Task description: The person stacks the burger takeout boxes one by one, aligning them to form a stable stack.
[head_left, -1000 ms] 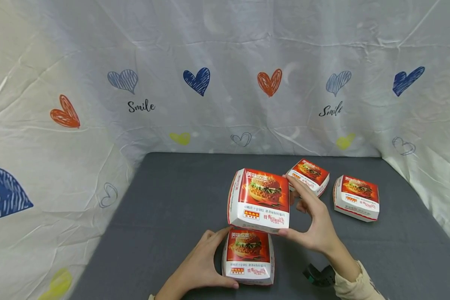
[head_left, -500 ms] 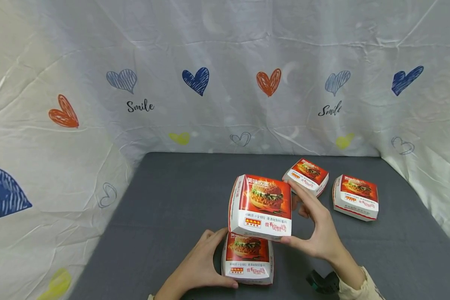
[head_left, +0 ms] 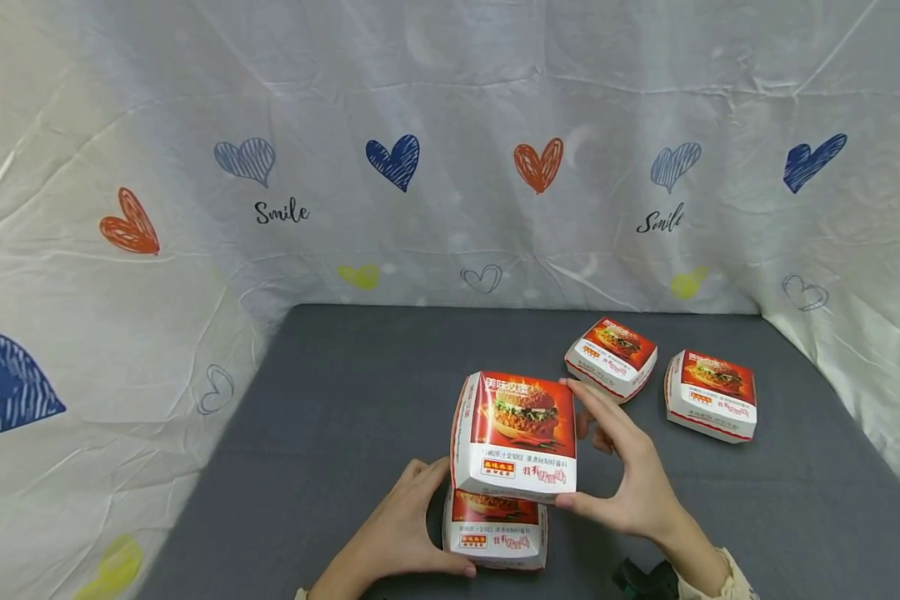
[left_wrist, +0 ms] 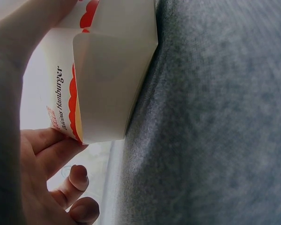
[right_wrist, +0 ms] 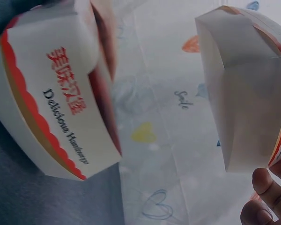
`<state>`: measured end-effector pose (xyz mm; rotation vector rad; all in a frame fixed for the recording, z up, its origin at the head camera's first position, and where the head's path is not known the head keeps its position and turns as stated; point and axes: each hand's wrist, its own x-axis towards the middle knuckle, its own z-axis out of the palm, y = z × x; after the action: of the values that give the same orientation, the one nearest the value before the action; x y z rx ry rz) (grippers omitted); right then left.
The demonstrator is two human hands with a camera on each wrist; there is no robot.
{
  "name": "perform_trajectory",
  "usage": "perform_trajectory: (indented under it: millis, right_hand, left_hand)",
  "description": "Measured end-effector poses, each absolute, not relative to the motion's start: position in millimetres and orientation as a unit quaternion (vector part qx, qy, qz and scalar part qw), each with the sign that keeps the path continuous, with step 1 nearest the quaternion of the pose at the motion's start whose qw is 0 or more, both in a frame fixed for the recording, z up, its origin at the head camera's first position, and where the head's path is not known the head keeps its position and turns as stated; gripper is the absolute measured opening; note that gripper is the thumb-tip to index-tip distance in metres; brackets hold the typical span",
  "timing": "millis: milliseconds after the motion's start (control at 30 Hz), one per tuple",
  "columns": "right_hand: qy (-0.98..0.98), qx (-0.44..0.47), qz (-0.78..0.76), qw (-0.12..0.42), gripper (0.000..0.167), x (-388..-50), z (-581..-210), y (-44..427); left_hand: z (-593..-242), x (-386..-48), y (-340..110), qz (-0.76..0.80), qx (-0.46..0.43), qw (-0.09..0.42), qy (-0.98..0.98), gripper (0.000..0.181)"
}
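Observation:
My right hand (head_left: 633,471) grips a red and white burger box (head_left: 525,433) by its right side, thumb at the near edge and fingers at the far edge. That box covers the far part of a lower burger box (head_left: 495,542), which stands on the table. Around the left side of the lower box my left hand (head_left: 393,533) is curled, thumb at its near edge. In the left wrist view fingers (left_wrist: 61,150) touch a box's side (left_wrist: 107,89). The right wrist view has the raised box (right_wrist: 253,103) apart from the lower box (right_wrist: 61,103).
Two more burger boxes, one angled (head_left: 612,358) and one farther right (head_left: 712,396), stand on the dark grey table (head_left: 345,392) at the back right. A black object (head_left: 645,579) is by the right wrist. Behind the table hangs a white cloth (head_left: 450,225) with hearts.
My right hand has brought the raised box down and nearer, so it covers more of the lower box. My left hand and the lower box have stayed about where they were.

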<state>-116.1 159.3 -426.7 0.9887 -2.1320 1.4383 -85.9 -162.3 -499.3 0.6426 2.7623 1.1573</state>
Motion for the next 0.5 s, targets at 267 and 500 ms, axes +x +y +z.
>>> perform_trajectory:
  millis: [267,500]
  right_hand:
    - [-0.761,0.365,0.509,0.168,0.104,-111.1,-433.4,154.9]
    - [-0.772,0.362,0.502,0.147,0.104,-105.5,-439.4,154.1]
  left_hand:
    - [-497.8,-86.7,-163.6,0.391,0.219,0.041,0.893,0.122]
    - [-500.0,-87.5,-163.4,0.394,0.231,0.032,0.889,0.121]
